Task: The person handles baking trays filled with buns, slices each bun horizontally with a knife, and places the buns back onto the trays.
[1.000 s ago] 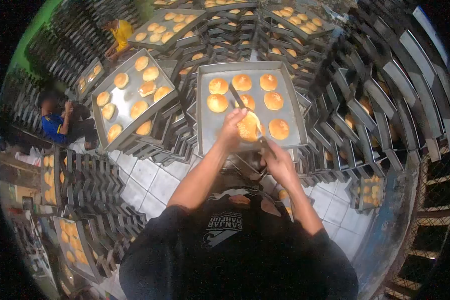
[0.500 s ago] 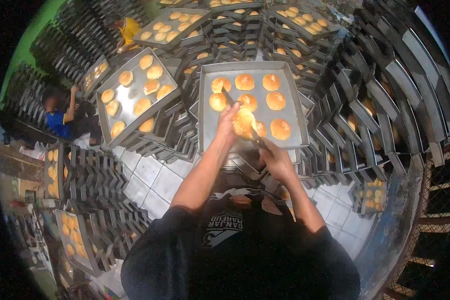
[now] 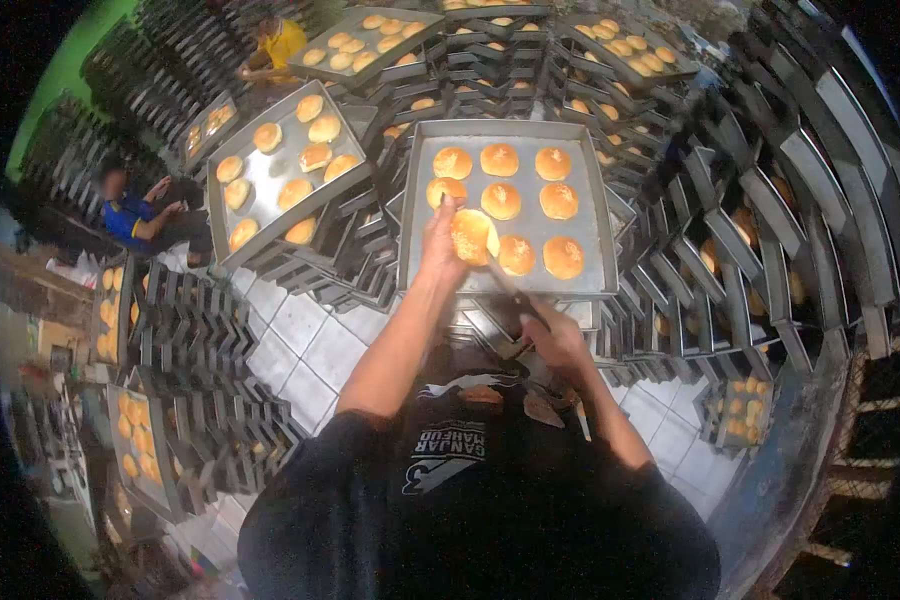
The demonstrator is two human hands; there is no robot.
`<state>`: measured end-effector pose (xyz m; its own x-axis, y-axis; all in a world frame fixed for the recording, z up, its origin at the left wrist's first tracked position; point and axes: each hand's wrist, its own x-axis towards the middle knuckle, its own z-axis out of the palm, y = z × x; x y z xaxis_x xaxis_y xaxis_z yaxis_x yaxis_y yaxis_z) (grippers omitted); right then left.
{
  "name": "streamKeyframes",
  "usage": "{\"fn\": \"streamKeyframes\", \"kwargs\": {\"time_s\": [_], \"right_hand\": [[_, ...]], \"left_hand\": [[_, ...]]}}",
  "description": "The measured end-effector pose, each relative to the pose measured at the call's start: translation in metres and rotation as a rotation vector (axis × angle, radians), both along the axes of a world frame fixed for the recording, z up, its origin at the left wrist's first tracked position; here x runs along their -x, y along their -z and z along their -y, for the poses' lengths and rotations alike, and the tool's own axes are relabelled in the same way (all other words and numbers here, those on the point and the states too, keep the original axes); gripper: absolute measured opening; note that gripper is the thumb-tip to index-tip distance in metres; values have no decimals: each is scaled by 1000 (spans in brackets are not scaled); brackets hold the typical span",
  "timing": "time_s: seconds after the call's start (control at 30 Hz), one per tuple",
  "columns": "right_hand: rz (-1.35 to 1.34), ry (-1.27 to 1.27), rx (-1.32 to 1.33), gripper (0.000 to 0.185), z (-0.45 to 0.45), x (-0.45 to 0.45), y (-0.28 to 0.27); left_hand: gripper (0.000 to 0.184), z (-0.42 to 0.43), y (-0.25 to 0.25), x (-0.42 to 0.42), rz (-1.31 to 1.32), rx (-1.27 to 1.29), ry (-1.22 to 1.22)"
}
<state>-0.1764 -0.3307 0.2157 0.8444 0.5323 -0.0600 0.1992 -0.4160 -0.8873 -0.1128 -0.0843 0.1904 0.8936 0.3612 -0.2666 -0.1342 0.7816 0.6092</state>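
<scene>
In my left hand (image 3: 440, 250) is a round golden bun (image 3: 469, 237), fingers wrapped about its left side. A pale strip of crumb shows along the bun's right edge. My right hand (image 3: 558, 338), slightly blurred, grips a knife (image 3: 510, 285), whose blade points up and left with its tip at the bun's lower right edge. Both hands are over the near part of a square metal tray (image 3: 592, 285). Several glossy buns lie in it, such as a topped bun (image 3: 559, 200) and a bun (image 3: 515, 255) right of the held one.
Left of my tray, another tray of buns (image 3: 270, 188) rests tilted on a stack. Stacked metal trays (image 3: 750, 220) crowd the right side and back. White floor tiles (image 3: 330, 350) show below. Two people sit at the left, one in a blue shirt (image 3: 128, 218), one in yellow (image 3: 282, 42).
The knife has drawn back toward the lower right; its blade, which reached past the bun's far side, now ends at the bun's edge. My left hand has turned the bun slightly.
</scene>
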Motion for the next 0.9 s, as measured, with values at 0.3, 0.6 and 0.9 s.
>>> {"fn": "streamKeyframes", "kwargs": {"time_s": [0.3, 0.6, 0.9], "right_hand": [[-135, -123, -76, 50, -35, -13, 26], [-389, -8, -65, 38, 65, 18, 39], [-637, 400, -257, 38, 53, 16, 2]], "left_hand": [[55, 27, 27, 24, -55, 103, -6], [47, -41, 60, 0, -254, -146, -128], [54, -93, 83, -74, -338, -1535, -298]]}}
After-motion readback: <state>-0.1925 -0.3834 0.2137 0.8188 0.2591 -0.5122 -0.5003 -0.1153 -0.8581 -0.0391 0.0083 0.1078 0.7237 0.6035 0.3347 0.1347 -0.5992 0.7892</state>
